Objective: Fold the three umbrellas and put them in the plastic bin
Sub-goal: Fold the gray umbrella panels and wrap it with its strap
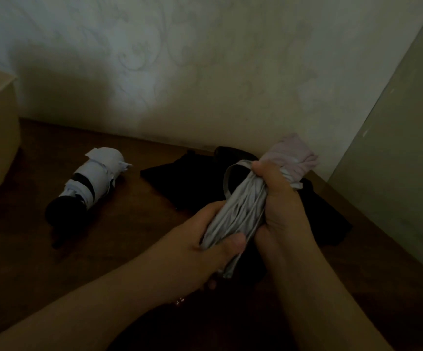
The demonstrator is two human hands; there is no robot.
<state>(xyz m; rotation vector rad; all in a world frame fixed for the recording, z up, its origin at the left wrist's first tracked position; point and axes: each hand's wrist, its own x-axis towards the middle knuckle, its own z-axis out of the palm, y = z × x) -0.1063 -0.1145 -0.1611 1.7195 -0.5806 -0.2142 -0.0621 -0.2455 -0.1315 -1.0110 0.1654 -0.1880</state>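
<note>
Head view, centre right of the frame: left hand [205, 247] and right hand [278, 198] both curl their fingers tightly round the grey-and-pink umbrella [240, 211], thumbs pressing its folds.

Dim, underexposed indoor view with one soft pool of light

The brightest patch falls on the wall [134, 79] left of centre, fading to grey-green murk toward the right; the dark tabletop [28, 249] swallows detail, and the black cloth [180, 183] reads as a near shapeless mass. Soft shadow sits beside the white umbrella [91, 183]. Slight blur and noise soften everything, and wide-angle bending tilts the right wall edge
</note>
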